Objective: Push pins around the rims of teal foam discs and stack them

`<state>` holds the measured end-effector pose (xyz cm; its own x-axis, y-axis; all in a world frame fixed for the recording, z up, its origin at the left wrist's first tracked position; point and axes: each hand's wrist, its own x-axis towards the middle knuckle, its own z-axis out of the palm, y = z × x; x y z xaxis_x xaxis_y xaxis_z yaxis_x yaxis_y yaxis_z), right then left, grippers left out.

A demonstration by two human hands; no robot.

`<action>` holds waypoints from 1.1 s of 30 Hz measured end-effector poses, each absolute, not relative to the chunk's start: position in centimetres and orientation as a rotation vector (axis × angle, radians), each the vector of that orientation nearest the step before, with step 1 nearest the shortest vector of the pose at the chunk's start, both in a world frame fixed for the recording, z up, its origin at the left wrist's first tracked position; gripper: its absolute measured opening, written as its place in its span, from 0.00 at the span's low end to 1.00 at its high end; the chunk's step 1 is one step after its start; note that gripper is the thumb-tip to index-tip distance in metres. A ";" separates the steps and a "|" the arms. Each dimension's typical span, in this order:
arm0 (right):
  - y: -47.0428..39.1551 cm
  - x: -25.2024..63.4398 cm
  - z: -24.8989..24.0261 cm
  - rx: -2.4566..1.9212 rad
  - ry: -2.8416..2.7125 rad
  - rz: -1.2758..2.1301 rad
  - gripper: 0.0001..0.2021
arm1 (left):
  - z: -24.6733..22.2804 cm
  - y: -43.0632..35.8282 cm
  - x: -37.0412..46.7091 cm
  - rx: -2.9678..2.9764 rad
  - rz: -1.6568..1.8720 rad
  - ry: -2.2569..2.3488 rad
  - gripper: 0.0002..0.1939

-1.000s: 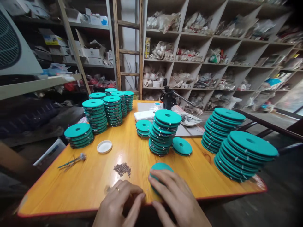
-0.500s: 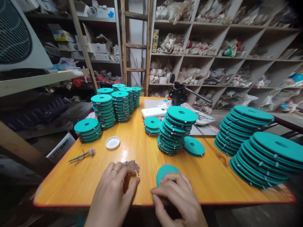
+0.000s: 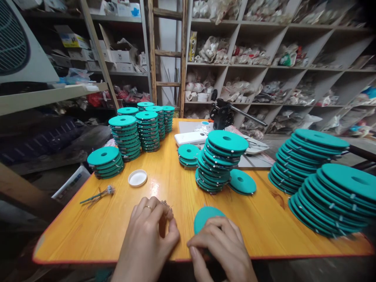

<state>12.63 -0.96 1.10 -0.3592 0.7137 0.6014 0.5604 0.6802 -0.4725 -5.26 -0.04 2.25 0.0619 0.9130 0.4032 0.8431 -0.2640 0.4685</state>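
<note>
My left hand (image 3: 151, 231) is curled over a small pile of metal beads (image 3: 165, 203), mostly hidden behind its fingers. Its thumb and index finger are brought close together, and anything between them is too small to make out. To the right, my right hand (image 3: 223, 244) is closed around the near part of a green foam disc (image 3: 207, 218), whose far edge shows beyond the knuckles. The thumb and index finger of that hand pinch together at its left side; whatever lies between these tips cannot be seen.
A tall stack of green discs (image 3: 219, 164) stands ahead, with a flat disc (image 3: 242, 181) beside it. More stacks (image 3: 331, 199) fill the right side and the back left (image 3: 125, 137). A white lid (image 3: 137, 178) and a wire bundle (image 3: 100, 194) lie left. A black clamp (image 3: 221, 113) stands behind.
My left hand has shifted slightly right and now covers more of the bead pile. The right hand stays almost in place with the disc. The camera view has shifted slightly.
</note>
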 end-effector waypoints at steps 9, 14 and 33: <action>-0.8 12.3 2.5 -1.035 -2.013 0.169 0.06 | 2.2 -1.3 -4.1 1.334 1.135 1.222 0.07; -0.8 11.8 1.8 -1.031 -1.890 0.214 0.07 | 1.9 -1.2 -4.4 1.003 1.096 1.097 0.10; -0.9 11.7 1.8 -1.011 -1.876 0.269 0.07 | 1.6 -1.6 -4.6 0.952 1.141 1.033 0.06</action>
<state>11.71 -0.95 1.81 -0.2036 0.7402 0.6408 0.5302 0.6336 -0.5634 -4.63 -1.55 1.64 0.1051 0.9839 -0.1444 -0.2409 0.1660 0.9562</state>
